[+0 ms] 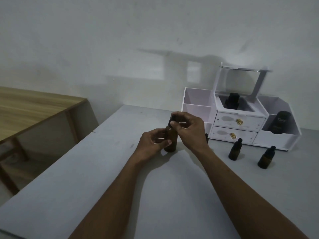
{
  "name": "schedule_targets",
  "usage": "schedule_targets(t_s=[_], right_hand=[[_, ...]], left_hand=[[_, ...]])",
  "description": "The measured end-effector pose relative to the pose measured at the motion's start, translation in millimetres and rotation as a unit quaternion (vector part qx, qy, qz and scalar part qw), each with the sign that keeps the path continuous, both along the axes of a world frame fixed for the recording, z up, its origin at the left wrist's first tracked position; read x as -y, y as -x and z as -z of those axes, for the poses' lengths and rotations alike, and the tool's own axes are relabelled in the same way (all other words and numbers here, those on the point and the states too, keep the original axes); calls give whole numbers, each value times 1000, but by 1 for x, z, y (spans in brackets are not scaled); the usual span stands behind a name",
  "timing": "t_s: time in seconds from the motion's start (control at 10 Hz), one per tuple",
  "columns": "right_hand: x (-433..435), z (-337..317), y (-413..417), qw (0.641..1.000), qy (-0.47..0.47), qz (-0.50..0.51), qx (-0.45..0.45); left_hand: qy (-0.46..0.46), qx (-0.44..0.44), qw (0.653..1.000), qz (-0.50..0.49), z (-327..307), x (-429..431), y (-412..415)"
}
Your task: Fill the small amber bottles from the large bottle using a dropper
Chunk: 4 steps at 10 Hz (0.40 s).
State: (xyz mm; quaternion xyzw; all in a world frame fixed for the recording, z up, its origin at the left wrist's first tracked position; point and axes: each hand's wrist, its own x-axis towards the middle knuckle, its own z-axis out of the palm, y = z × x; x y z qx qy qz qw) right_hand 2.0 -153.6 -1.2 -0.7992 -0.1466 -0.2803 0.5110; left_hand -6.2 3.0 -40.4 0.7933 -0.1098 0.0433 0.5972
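The grey table (pixel 72 187) carries a white organizer (pixel 240 123) at its far right, with a black-capped bottle in the top compartment and a dark container in its right bin. In front of the person, the large bottle (pixel 170 138) stands upright on the table. The left hand (pixel 151 142) wraps its fingers round the bottle's body, steadying it. The right hand (pixel 189 128) pinches the black dropper cap (pixel 172 120) on the neck with closed fingertips. Whether the cap is being loosened or tightened cannot be told. Two small amber bottles (pixel 235 150) (pixel 265 158) stand capped near the organizer, well apart from the hands; a third is mostly hidden behind the right wrist. By the look of it, the task is near its start: no small bottle is open, and all the filling seems left to do.
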Motion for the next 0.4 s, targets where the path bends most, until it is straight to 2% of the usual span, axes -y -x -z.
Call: schedule_targets(t_s=[0.4], right_hand=[[-2,-1,11,1000,-2,-9,-6]], left_hand=[[10,-3,1000,-18,-1,3,7]])
